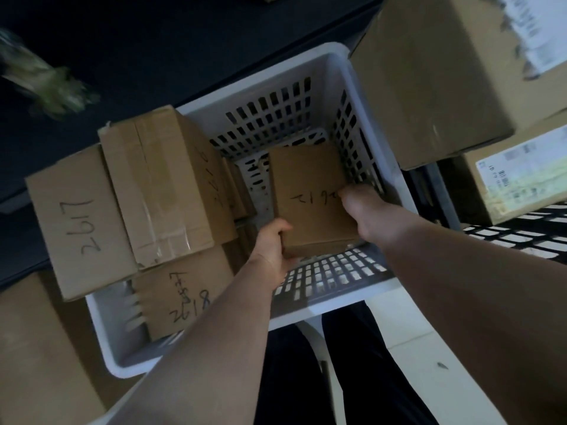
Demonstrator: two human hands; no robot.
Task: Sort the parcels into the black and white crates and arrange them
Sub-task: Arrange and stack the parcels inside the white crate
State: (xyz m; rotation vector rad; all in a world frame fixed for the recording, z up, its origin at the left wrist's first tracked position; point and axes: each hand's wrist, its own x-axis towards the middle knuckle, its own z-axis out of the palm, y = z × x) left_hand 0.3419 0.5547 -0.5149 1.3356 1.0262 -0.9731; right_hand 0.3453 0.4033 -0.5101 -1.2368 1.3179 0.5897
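A small brown cardboard parcel (310, 197) with handwritten digits sits inside the white slotted crate (337, 75), over its right half. My left hand (273, 246) grips the parcel's near left corner and my right hand (368, 213) grips its right edge. In the crate's left half stand three bigger parcels: one marked 2617 (76, 222), a taped one (159, 185) beside it, and one marked 2618 (184, 289) lower down. A black crate (521, 234) shows at the right edge, mostly hidden by my right arm.
Large cardboard boxes (435, 81) with labels are stacked at the upper right, another labelled box (518, 182) below them. A brown box (40, 351) fills the lower left. A dark surface (171, 41) lies behind the crate. My dark trouser legs stand on pale floor below.
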